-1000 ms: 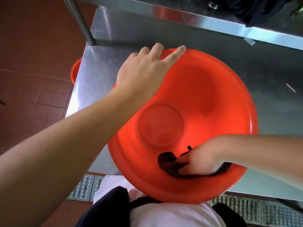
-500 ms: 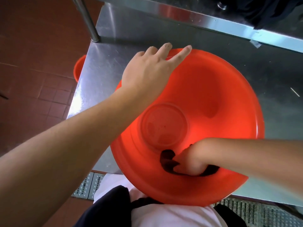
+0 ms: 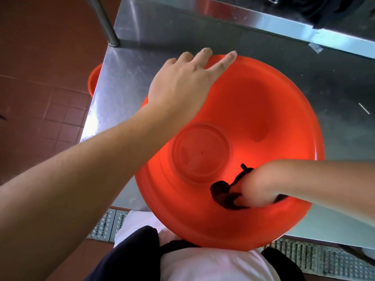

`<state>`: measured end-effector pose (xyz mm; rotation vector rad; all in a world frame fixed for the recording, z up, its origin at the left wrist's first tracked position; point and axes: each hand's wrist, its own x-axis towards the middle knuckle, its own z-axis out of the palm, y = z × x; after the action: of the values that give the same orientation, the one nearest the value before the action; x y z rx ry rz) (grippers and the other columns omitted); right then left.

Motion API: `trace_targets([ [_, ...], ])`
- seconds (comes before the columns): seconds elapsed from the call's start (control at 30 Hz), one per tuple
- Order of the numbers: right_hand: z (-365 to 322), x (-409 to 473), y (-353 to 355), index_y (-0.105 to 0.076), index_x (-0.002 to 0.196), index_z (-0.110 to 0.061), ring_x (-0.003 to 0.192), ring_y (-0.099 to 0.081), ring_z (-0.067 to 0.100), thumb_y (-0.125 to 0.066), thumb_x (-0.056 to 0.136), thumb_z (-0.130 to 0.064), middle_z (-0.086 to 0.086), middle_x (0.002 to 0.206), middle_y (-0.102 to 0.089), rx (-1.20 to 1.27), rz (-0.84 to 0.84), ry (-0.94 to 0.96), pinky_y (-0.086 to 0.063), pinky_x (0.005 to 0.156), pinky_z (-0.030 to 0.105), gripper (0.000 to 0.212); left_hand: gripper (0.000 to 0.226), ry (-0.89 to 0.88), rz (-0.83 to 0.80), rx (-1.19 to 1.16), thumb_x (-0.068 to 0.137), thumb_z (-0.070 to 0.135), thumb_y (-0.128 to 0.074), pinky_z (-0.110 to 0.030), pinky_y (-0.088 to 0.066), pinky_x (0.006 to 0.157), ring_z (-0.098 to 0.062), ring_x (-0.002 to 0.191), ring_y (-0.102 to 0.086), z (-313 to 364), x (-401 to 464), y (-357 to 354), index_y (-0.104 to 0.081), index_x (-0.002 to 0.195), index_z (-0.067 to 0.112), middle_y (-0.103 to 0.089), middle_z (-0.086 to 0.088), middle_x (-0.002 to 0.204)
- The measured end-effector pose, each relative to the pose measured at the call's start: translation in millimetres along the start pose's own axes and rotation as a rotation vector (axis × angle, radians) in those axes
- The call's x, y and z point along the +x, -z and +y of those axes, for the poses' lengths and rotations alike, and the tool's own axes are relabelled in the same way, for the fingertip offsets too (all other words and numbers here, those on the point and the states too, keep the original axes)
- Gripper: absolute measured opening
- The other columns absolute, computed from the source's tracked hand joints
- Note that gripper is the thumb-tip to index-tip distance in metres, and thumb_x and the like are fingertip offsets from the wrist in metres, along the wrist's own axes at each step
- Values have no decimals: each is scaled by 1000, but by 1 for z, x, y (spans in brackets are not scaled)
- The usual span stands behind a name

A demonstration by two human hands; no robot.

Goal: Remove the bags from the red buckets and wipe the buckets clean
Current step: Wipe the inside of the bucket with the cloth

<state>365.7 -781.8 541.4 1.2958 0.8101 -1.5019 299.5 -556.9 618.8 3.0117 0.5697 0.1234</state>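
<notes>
A dark cloth (image 3: 224, 196) is gripped in the right hand (image 3: 256, 187), whose fingers are curled round it and pressed against the inner wall of the red bucket (image 3: 263, 110) on the side nearest the person. The hand is blurred, so the single fingers cannot be told apart; a corner of the cloth is seen sticking up beside the wrist. The left hand (image 3: 183, 84) is laid flat over the far left rim of the bucket, its fingers nearly straight and spread, with the fingertips reaching past the rim; nothing is held in it.

The bucket is seen from above, tilted toward the person, with its near edge overhanging the table edge against the white shirt (image 3: 213, 266) and dark apron (image 3: 129, 254). Its round bottom is seen left of the cloth, and no bag is seen in it.

The bucket is borne by a steel table (image 3: 121, 82), brushed and dull, with a raised steel shelf (image 3: 284, 21) along the far side and a round steel post (image 3: 105, 21) at the far left corner. Something dark (image 3: 332, 9) is lying on the shelf. A second red bucket (image 3: 94, 80) is partly seen beyond the left table edge, down on the red-brown tiled floor (image 3: 40, 78). A perforated metal grating (image 3: 316, 260) is seen on the floor beneath the near edge of the table.
</notes>
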Motion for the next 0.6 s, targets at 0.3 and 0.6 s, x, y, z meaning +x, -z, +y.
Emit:
trace_targets([
  [0.3, -41, 10, 33, -55, 136, -11, 124, -55, 32, -27, 109, -40, 14, 134, -57, -151, 248, 34, -36, 112, 42, 48, 78, -12, -30, -15, 97, 9, -37, -47, -46, 98, -36, 128, -53, -3, 1, -5, -14, 166, 39, -39, -12, 161],
  [0.6, -35, 19, 27, -57, 135, -13, 127, -53, 29, -28, 108, -44, 12, 139, -56, 122, 378, 79, -38, 103, 37, 51, 87, 284, -30, -496, 91, 23, -69, -21, -29, 112, -14, 148, -35, -28, -78, 18, -24, 165, 26, -30, 0, 167],
])
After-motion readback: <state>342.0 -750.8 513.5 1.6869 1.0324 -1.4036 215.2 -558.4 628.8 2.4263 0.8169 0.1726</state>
